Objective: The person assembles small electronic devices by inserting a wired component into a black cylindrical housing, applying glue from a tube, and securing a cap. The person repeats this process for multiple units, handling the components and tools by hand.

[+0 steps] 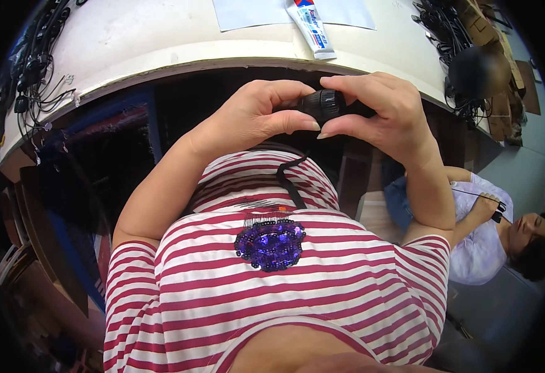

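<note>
In front of my body, just off the table edge, a small black ribbed cylinder point(323, 104) lies crosswise between my two hands. My left hand point(257, 115) is closed around its left end, with the thumb stretched along the near side. At the other end, my right hand point(387, 112) pinches it between thumb and fingers. The fingertips hide part of both ends, and I cannot tell what the piece belongs to. Below it, a black strip point(290, 180) hangs against my striped shirt.
A white tabletop point(160, 37) curves across the far side, bearing a white sheet point(247, 15) and a white-and-blue tube point(313, 28). Bundles of black cords lie left point(33, 68) and right point(449, 50). Another person point(484, 230) sits at the right, holding a thin black cord.
</note>
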`<act>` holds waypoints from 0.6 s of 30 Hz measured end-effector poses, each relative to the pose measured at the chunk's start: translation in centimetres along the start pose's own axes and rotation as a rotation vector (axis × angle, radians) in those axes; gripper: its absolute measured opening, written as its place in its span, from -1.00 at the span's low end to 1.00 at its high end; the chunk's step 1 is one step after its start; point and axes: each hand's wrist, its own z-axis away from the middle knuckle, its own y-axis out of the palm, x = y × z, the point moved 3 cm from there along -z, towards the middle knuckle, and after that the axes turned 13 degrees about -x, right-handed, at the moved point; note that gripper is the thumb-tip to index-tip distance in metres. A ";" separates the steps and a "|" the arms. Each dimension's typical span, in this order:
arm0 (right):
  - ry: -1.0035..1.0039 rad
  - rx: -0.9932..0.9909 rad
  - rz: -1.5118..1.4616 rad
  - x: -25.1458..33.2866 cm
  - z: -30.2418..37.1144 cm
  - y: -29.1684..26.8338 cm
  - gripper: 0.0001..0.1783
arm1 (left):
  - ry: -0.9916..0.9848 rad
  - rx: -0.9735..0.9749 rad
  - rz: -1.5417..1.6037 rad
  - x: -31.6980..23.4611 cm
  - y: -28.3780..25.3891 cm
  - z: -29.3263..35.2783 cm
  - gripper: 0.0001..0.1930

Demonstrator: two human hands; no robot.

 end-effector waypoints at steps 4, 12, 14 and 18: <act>0.008 -0.077 0.008 0.6 -0.1 0.3 -0.50 | 0.062 -0.042 -0.036 0.0 0.2 0.1 -0.78; 0.001 -0.104 -0.048 0.9 -0.2 0.3 -0.55 | 0.060 -0.029 -0.005 0.2 -0.4 0.1 -0.76; -0.003 -0.116 -0.061 1.0 -0.3 0.2 -0.56 | 0.061 -0.034 -0.020 0.2 -0.4 0.3 -0.76; 0.085 -0.077 -0.063 1.0 -0.3 0.3 -0.56 | 0.058 -0.038 -0.023 0.1 -0.5 0.4 -0.76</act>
